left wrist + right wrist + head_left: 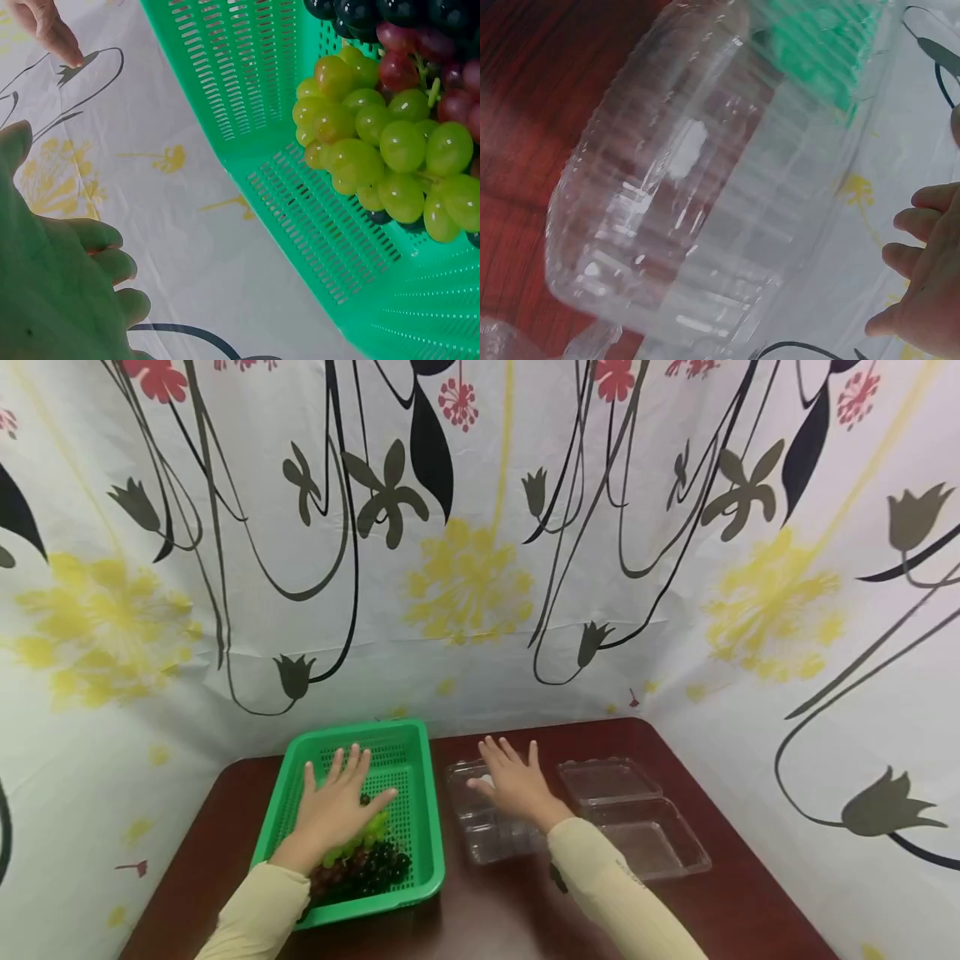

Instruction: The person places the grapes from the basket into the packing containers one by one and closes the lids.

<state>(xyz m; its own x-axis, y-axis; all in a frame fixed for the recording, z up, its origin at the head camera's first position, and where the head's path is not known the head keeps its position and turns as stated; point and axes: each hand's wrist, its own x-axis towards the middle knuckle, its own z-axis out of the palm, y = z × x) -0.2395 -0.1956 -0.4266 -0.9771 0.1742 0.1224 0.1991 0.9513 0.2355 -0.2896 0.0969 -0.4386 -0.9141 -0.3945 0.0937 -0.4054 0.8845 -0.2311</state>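
My left hand (330, 814) is spread with straight fingers above the green basket (437, 827). Nothing is in its grasp. Below it in the basket lie green grapes (401, 150), red grapes (397, 69) and black grapes (390, 864), partly hidden by the hand in the head view. My right hand (517, 783) is held out with fingers apart over a clear plastic box (480, 839), holding nothing. The right wrist view shows that clear box (667, 187) close up, with a white patch on it.
A second clear plastic box (648, 839) with its lid folded back stands on the right of the dark red table (502, 910). Patterned white cloth (480, 677) hangs behind and at both sides of the table.
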